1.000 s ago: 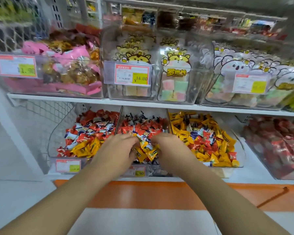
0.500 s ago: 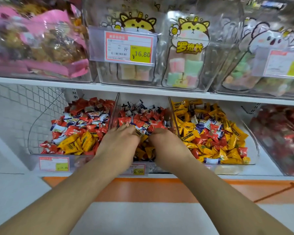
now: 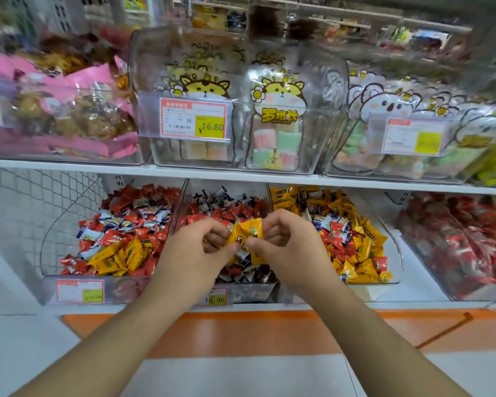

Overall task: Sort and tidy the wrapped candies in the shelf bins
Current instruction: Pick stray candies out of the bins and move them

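Together both hands (image 3: 245, 250) pinch yellow candies (image 3: 248, 234) over the middle bin (image 3: 241, 290).

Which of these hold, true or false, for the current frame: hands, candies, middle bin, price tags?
1. Both hands hold yellow wrapped candies above the middle bin. True: the left hand and the right hand each pinch them.
2. The middle bin holds only yellow candies. False: it shows mostly red and dark wrappers.
3. The price tag on the upper shelf reads 16.80. True.
4. The bin to the right of the hands holds only pink bags. False: it holds mainly yellow candies, with some red and white-blue ones.
5. The left hand rests flat on the shelf edge. False: it is raised, gripping candy.
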{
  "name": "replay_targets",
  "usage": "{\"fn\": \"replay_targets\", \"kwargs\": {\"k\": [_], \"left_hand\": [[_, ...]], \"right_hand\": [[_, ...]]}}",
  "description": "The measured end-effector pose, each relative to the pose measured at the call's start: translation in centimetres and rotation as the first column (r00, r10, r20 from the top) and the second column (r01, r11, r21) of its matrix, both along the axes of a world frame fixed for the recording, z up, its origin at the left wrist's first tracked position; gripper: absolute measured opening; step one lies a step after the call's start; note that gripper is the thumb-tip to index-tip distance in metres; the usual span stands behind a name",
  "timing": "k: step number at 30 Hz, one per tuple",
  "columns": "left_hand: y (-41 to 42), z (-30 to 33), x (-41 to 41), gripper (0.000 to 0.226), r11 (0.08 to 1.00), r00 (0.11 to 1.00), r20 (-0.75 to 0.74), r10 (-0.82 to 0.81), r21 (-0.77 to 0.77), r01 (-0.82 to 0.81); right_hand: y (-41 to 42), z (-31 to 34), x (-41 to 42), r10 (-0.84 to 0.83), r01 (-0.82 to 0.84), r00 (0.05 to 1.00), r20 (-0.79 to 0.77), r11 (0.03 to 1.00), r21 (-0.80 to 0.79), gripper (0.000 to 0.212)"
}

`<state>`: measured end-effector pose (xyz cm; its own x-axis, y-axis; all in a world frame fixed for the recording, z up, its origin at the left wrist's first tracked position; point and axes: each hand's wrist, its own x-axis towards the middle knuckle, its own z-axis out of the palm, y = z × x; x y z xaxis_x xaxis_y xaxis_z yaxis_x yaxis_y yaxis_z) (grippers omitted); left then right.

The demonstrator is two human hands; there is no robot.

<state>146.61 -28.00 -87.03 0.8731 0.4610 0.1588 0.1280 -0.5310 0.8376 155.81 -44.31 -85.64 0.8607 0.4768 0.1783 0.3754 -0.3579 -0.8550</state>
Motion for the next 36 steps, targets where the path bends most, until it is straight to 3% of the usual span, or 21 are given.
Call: {"fn": "replay_targets", "kwargs": {"k": [3, 7, 10, 12, 15, 17, 19, 23, 26, 28, 32, 36], "left_hand": [[-0.6, -0.3, 0.7, 0.019, 0.998, 0.999, -0.049, -0.01, -0.061, 0.007], [-1.9, -0.8, 2.1, 0.029, 0.993, 0.996, -0.08, -0.04, -0.115, 0.031], [-3.3, -1.1, 3.4, 0.032, 0.984, 0.995, -0.053, -0.085, -0.164, 0.075], [-4.1, -1.2, 4.2, 0.033, 0.98, 0.994, -0.036, -0.105, -0.172, 0.097], [-5.4, -1.2, 5.2, 0.032, 0.966, 0.988, 0.009, -0.157, -0.205, 0.155], [-6.3, -1.1, 5.5, 0.031, 0.948, 0.979, 0.047, -0.201, -0.242, 0.206], [-6.7, -1.0, 5.4, 0.034, 0.945, 0.976, 0.065, -0.209, -0.243, 0.219], [-5.1, -0.7, 3.9, 0.029, 0.985, 0.99, 0.008, -0.142, -0.098, 0.142], [-1.9, 0.3, 2.0, 0.025, 0.992, 0.998, -0.034, -0.059, 0.109, 0.063], [0.5, 1.0, 0.6, 0.025, 0.969, 0.999, -0.046, -0.014, 0.245, 0.025], [4.6, 1.1, -1.5, 0.028, 0.918, 0.997, -0.052, 0.05, 0.395, -0.025], [6.8, 0.1, -2.8, 0.031, 0.896, 0.995, -0.071, 0.072, 0.442, -0.033]], "right_hand": [[-1.5, 0.1, 1.1, -0.095, 0.095, 0.995, -0.022, 0.996, -0.003, 0.027], [-5.0, 0.0, 4.5, -0.411, 0.411, 0.911, 0.013, 0.908, -0.084, 0.03], [-6.8, -0.6, 5.8, -0.463, 0.507, 0.861, 0.212, 0.815, -0.279, 0.045], [-7.0, -0.5, 5.4, -0.411, 0.466, 0.879, 0.241, 0.848, -0.251, 0.037], [-6.5, -0.4, 4.0, -0.134, 0.127, 0.987, -0.084, 0.988, -0.09, 0.022], [-6.4, -0.7, 3.4, -0.023, 0.014, 0.997, -0.077, 0.993, -0.114, 0.014], [-6.7, -0.9, 3.7, -0.059, 0.056, 0.998, -0.033, 0.993, -0.104, 0.016], [-8.6, -0.6, 5.3, -0.329, 0.325, 0.942, -0.06, 0.944, -0.061, 0.016], [-9.1, -0.7, 5.9, -0.386, 0.399, 0.916, 0.108, 0.858, -0.324, 0.053], [-8.3, -0.6, 5.4, -0.361, 0.419, 0.906, 0.219, 0.832, -0.364, 0.06], [-4.6, 0.1, 2.8, -0.177, 0.302, 0.921, 0.348, 0.889, -0.345, 0.043], [0.6, -1.1, 0.5, 0.038, 0.093, 0.949, 0.314, 0.917, -0.389, 0.04]]}}
